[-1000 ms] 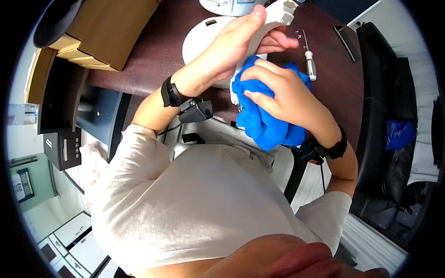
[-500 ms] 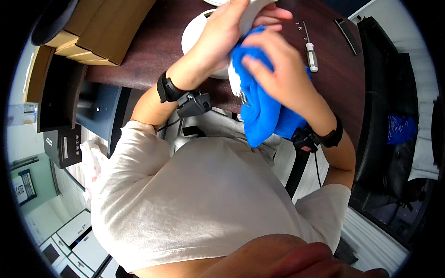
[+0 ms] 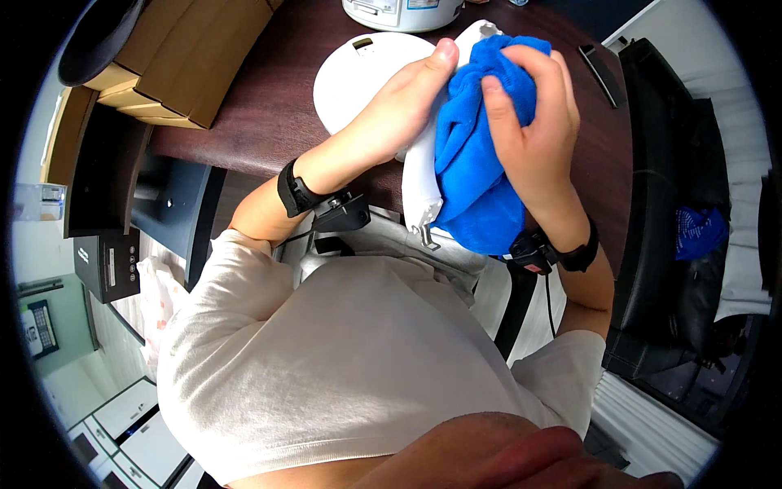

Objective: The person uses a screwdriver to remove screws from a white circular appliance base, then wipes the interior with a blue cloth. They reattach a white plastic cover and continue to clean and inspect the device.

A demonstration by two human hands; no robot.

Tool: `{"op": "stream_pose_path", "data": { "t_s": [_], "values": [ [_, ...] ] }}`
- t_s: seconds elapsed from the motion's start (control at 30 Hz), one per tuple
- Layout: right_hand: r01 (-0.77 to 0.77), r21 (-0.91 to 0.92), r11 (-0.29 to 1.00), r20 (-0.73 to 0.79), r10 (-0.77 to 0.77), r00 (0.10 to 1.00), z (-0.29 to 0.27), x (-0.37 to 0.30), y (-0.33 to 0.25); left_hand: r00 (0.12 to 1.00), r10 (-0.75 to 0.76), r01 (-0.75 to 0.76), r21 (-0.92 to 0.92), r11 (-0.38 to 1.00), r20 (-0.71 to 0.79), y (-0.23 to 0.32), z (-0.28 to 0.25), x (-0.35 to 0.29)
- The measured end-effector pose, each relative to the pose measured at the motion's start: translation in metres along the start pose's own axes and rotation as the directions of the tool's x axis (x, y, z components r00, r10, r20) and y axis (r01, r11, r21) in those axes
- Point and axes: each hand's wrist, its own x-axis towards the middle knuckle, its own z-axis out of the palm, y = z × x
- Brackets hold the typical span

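My left hand [image 3: 414, 99] is closed around a long, curved white plastic piece [image 3: 421, 175] with a small metal bracket at its near end. A bunched blue cloth [image 3: 481, 171] lies along the right side of this piece, and my right hand [image 3: 538, 122] grips it near its far end, thumb and fingers pressed into the folds. The cloth's lower part hangs past the table's near edge. Beside my left hand, a round white disc-like part [image 3: 354, 85] with a small dark slot lies on the table.
The dark reddish-brown table [image 3: 269, 98] carries a white appliance [image 3: 399, 15] at its far side. Cardboard boxes [image 3: 187, 65] stand to the left and a phone-like dark object [image 3: 601, 75] lies at the right. A black sofa [image 3: 664, 163] stands beyond the right edge.
The white piece has been turned and lowered, so its near end with the bracket now shows. My right hand has moved rightward with the cloth, and the screwdriver is now covered.
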Motion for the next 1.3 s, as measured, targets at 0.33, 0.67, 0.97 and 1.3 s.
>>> {"op": "stream_pose_path", "data": {
  "t_s": [0.33, 0.67, 0.97, 1.3],
  "values": [
    [-0.257, 0.056, 0.965, 0.057, 0.254, 0.965, -0.027, -0.012, 0.021, 0.992, 0.06, -0.076, 0.145, 0.987, 0.111, 0.013, -0.009, -0.004],
    [-0.193, -0.017, 0.981, 0.116, 0.194, 0.974, -0.018, -0.009, 0.017, 0.991, 0.002, -0.027, 0.18, 0.983, 0.136, 0.008, -0.013, -0.008],
    [-0.365, 0.286, 0.886, 0.214, 0.312, 0.926, -0.019, -0.01, 0.012, 1.0, 0.02, -0.017, -0.45, 0.893, 0.002, 0.045, -0.014, 0.014],
    [-0.29, 0.388, 0.875, 0.297, 0.18, 0.938, 0.02, -0.003, 0.002, 0.958, 0.273, -0.245, -0.239, 0.94, 0.089, 0.025, -0.012, 0.021]
  ]
}}
